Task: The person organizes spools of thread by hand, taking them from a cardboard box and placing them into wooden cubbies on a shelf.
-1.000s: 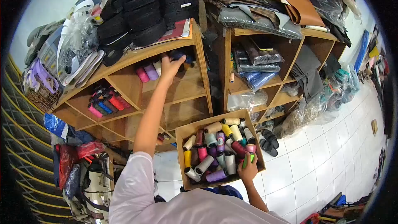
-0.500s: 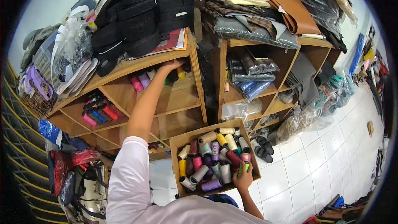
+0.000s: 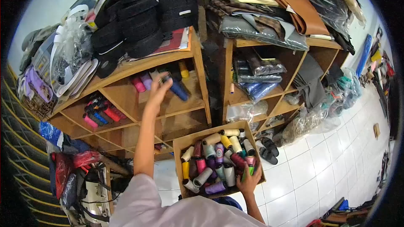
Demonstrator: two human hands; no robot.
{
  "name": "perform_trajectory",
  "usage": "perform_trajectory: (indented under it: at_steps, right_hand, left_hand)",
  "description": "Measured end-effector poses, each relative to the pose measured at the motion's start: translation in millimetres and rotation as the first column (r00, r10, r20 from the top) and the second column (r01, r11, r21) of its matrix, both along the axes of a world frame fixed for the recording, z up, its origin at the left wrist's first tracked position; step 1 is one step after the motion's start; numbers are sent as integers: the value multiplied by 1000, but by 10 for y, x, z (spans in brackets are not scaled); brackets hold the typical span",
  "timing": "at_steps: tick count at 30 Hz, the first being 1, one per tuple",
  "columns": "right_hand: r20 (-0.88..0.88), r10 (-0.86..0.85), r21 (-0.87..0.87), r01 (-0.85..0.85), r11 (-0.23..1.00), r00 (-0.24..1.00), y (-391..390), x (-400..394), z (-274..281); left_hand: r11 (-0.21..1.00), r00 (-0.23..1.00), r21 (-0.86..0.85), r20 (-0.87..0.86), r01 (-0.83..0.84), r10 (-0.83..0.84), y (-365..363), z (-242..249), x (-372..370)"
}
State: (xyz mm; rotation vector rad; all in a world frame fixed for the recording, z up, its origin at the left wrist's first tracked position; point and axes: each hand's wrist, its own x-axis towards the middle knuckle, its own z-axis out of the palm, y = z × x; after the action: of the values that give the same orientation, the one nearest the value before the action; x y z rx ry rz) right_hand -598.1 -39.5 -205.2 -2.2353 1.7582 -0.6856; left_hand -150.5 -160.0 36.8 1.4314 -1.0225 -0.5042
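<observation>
In front of the upper shelf compartment, my left hand (image 3: 158, 87) has its fingers around the top end of a dark blue thread spool (image 3: 180, 91), which slants down to the right. Pink (image 3: 138, 84) and lilac (image 3: 146, 80) spools lie in that compartment to its left, and a yellow spool (image 3: 184, 69) to its right. My right hand (image 3: 251, 178) is at the right side of a cardboard box (image 3: 178, 147) full of many-coloured spools, with its fingers on a green spool (image 3: 251, 170) inside the box.
Rolls of black webbing (image 3: 136, 17) are stacked on the wooden shelf unit (image 3: 126, 69). A second shelf unit (image 3: 228, 59) holds plastic-wrapped material. Black sandals (image 3: 268, 151) lie on the white tiled floor (image 3: 303, 166). Red, pink and blue spools (image 3: 111, 112) fill the left compartment.
My left hand has come back from deep in the compartment, moving down and left, and now carries the dark blue spool. My right hand stays at the box, its fingers spread a little more.
</observation>
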Motion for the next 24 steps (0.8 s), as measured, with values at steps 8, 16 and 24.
perform_trajectory:
  at_steps: [8,16,24]
  right_hand:
    - [978,18,146,-742,654,208,-343,1068,1866]
    - [848,458,168,-955,246,267,-755,1088,2455]
    - [738,530,56,-821,569,418,-322,1029,2871]
  left_hand:
    - [401,384,23,-344,916,-857,1106,220,-1044]
    - [418,408,28,-294,908,-865,1746,462,-883]
    - [838,840,99,34,536,-541,2127,411,-1053]
